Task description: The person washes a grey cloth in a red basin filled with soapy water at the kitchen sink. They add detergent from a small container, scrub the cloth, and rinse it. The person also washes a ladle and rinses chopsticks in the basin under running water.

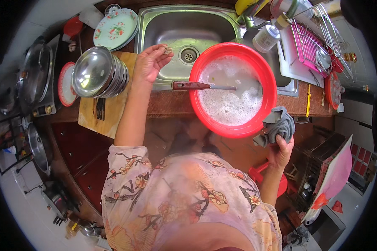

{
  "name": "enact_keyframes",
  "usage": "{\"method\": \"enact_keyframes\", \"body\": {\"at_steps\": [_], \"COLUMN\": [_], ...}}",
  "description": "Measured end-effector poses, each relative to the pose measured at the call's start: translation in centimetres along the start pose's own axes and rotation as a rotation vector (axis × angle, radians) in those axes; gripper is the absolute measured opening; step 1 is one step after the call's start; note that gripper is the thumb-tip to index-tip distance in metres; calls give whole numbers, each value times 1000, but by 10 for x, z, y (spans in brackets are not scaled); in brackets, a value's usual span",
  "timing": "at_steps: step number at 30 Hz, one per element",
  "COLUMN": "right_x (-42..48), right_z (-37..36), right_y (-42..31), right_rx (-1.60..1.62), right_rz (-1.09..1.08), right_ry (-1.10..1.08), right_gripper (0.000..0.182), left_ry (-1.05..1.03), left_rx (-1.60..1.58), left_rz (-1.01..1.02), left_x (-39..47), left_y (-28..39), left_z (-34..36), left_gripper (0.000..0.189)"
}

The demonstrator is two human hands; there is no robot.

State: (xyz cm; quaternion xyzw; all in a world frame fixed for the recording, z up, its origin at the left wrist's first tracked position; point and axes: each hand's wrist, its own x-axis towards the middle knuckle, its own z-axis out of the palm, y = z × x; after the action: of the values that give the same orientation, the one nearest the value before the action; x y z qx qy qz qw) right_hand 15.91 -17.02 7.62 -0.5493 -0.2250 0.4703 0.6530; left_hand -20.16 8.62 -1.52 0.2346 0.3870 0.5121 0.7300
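My left hand (151,62) is raised over the near left part of the steel sink (163,34), left of its drain. Between its fingertips is a small brownish scrap (167,50), too small to name. A bunched grey cloth (279,125) is gripped in my right hand (281,152), just outside the near right rim of a red plastic basin (204,119). Soapy, cloudy water (229,103) fills much of the basin. A utensil with a brown handle (188,85) lies across the basin's left rim, its metal shaft reaching over the suds; its far end is hidden.
Stacked steel bowls (94,72) and chopsticks (100,109) rest on a wooden cutting board (84,116) at left. Floral plates (116,28) stand behind. To the right are a white bottle (266,38), a wire rack (314,47) and a yellow-handled tool (308,100). A red stool (282,186) stands below.
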Motion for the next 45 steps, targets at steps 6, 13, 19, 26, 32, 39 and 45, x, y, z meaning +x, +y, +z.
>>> {"method": "enact_keyframes", "body": {"at_steps": [6,13,19,26,32,39,45], "right_x": [-16,-51,-105,-174,-220,-215,-183], "right_z": [-53,-154,-286,-409,-469,-540,-596], "right_y": [-4,-27,-33,-21,-17,21,-6], "right_rx": [92,187,306,416,472,538,525], "right_rz": [-70,-108,-132,-209,-250,-236,-146], "right_ry": [-58,-109,109,395,721,922,952], "right_gripper": [58,53,49,51,55,53,52], "left_ry": [-91,-170,-338,-676,-648,-658,-259], "left_rx": [-4,-68,-78,-40,131,422,341], "left_rz": [101,-19,-190,-511,-748,-915,-983], "left_x": [-74,-165,-205,-207,-198,-117,-81], "left_y": [31,-32,-145,-287,-404,-586,-737], "left_z": [53,151,244,340,423,481,535], "left_gripper": [30,50,53,54,32,15,20]}}
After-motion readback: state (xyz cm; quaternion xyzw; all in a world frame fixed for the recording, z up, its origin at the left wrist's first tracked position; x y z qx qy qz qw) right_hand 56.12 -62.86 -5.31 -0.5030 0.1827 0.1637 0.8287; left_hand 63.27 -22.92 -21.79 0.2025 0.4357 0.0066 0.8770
